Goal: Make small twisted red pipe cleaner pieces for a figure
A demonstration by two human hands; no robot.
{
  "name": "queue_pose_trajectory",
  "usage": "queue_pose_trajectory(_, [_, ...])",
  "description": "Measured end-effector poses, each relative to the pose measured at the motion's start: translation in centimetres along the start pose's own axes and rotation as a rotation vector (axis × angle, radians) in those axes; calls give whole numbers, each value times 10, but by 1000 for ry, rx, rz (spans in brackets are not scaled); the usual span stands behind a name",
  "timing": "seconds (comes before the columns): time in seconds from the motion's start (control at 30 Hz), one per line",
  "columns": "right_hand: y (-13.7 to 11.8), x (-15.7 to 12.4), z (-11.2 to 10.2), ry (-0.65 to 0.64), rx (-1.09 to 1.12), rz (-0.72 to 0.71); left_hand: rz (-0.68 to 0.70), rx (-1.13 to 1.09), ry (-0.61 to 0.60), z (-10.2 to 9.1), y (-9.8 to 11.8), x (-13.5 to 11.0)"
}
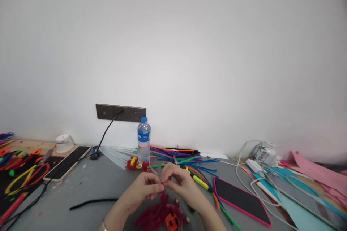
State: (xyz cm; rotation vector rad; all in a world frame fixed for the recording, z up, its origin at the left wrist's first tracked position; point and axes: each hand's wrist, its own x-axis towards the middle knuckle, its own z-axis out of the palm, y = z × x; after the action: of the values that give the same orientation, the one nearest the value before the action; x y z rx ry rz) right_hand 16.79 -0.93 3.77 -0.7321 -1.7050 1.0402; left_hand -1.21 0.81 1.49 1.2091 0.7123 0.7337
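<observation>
My left hand (146,189) and my right hand (180,184) meet at the middle of the grey table. Both are closed in a pinch, fingertips together around the end of a magenta pipe cleaner (163,197). Below them lies a bundle of fuzzy magenta pipe cleaners (151,216), partly behind my left wrist. Attached or close beside it is an orange piece with black spots (172,221); which of the two I cannot tell. A black pipe cleaner (93,202) lies left of my left hand.
A water bottle (144,139) stands behind my hands, beside a small red and yellow pipe-cleaner figure (135,164). Coloured pipe cleaners (187,155) spread along the wall. A pink-edged phone (241,200) lies right, another phone (67,163) left, near scissors (28,178). White cables (252,187) loop at right.
</observation>
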Motion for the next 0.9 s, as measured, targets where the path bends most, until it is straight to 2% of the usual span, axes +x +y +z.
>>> queue_pose_trajectory(0.13, [-1, 4, 1, 47, -71, -36, 25, 6, 4, -1, 2, -1])
queue_pose_trajectory(0.4, [-4, 3, 4, 50, -253, -83, 58, 56, 9, -2, 3, -3])
queue_pose_trajectory(0.63, [6, 2, 21, 264, -378, -272, 205, 42, 70, -3, 6, 0])
queue_pose_trajectory(0.9, [18, 3, 24, 307, -441, -307, 291, 164, 178, -6, 4, 3])
